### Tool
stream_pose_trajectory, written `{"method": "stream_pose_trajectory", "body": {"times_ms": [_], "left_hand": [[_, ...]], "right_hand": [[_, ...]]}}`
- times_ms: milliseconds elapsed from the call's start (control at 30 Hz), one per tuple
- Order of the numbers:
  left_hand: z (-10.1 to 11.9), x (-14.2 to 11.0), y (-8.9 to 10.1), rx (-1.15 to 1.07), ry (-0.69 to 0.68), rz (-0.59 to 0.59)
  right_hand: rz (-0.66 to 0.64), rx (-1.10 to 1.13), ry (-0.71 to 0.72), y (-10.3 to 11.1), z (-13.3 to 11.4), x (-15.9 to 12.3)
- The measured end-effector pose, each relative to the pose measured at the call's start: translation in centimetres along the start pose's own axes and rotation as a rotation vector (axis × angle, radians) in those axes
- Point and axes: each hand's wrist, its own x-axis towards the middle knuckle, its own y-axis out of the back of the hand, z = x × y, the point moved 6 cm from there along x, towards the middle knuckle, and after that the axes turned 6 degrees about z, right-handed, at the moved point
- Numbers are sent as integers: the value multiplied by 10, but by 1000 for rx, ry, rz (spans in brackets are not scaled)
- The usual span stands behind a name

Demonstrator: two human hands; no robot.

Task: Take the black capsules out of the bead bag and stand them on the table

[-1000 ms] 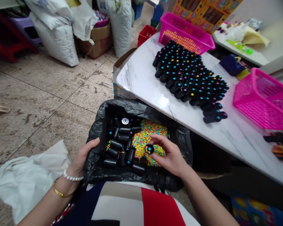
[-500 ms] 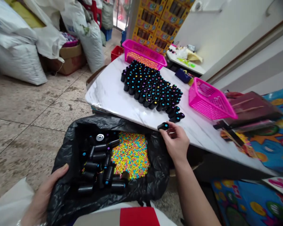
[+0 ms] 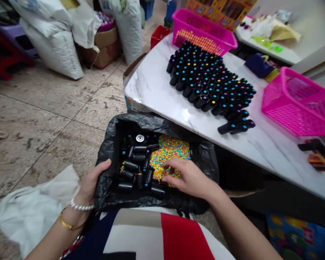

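On my lap rests a box lined with a black plastic bag (image 3: 209, 159). My left hand (image 3: 90, 182) grips its left side, thumb over the rim, fingers hidden behind. Inside, several small black cylinders (image 3: 125, 186) lie jumbled on the left, some with a coloured bead at one end, near a silver ring-shaped disc (image 3: 140, 138). Small multicoloured beads (image 3: 169, 150) fill the right part. Over these beads my right hand (image 3: 188, 177) reaches in, thumb and fingers apart, with nothing visible between them. A black cylinder (image 3: 226, 128) sits at the near end of the group on the table.
The white marble-patterned table (image 3: 162, 97) carries many upright black cylinders (image 3: 206, 79) in a tight cluster. Behind them stands a pink basket (image 3: 203, 27), with another pink basket (image 3: 295, 108) at right. White sacks (image 3: 61, 54) and a cardboard box (image 3: 105, 45) stand on the floor.
My right hand has let go of a black cylinder, which now sits with the others on the table, and has moved down into the box. The view has shifted left and down.
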Motion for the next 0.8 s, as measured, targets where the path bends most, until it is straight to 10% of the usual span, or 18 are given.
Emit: {"method": "stream_pose_trajectory", "body": {"times_ms": [167, 567, 800], "left_hand": [[-1, 3, 4, -3, -8, -2], [1, 7, 4, -37, -21, -5], [-1, 8, 7, -25, -15, -15]], "right_hand": [[-192, 99, 52, -16, -2, -2], [-92, -169, -204, -5, 25, -17], [-276, 113, 9, -9, -3, -17]]}}
